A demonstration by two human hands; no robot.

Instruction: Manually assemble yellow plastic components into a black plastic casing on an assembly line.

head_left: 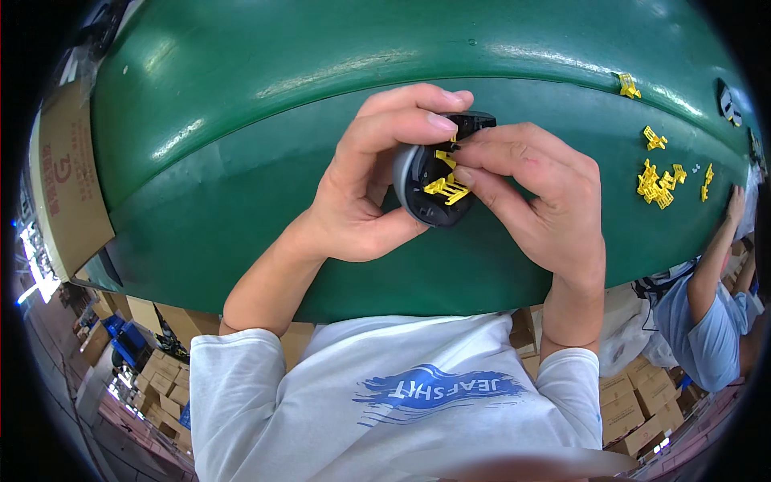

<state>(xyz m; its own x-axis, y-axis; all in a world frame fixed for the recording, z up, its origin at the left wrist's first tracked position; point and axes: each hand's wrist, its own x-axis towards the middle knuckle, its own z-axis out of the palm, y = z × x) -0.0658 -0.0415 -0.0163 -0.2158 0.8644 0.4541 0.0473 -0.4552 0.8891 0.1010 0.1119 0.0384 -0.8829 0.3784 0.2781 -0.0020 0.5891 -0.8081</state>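
Over the middle of the table, my left hand (pixel 365 181) grips a rounded black-and-grey plastic shell (pixel 405 175), its fingers over the top and its thumb underneath. The hollow dark inside of the shell faces to the right. Inside it sits a yellow plastic frame piece (pixel 446 189) with slotted arms. My right hand (pixel 534 189) is closed, thumb and fingertips pinching at the yellow piece along the shell's right side. Part of that piece is hidden behind the fingertips.
Several loose yellow pieces (pixel 658 186) lie on the green table (pixel 337 277) at the right. Farther right is another dark shell part (pixel 729 103). A cardboard box (pixel 76 181) stands at the left edge. Another person's arm (pixel 715 249) reaches in from the right.
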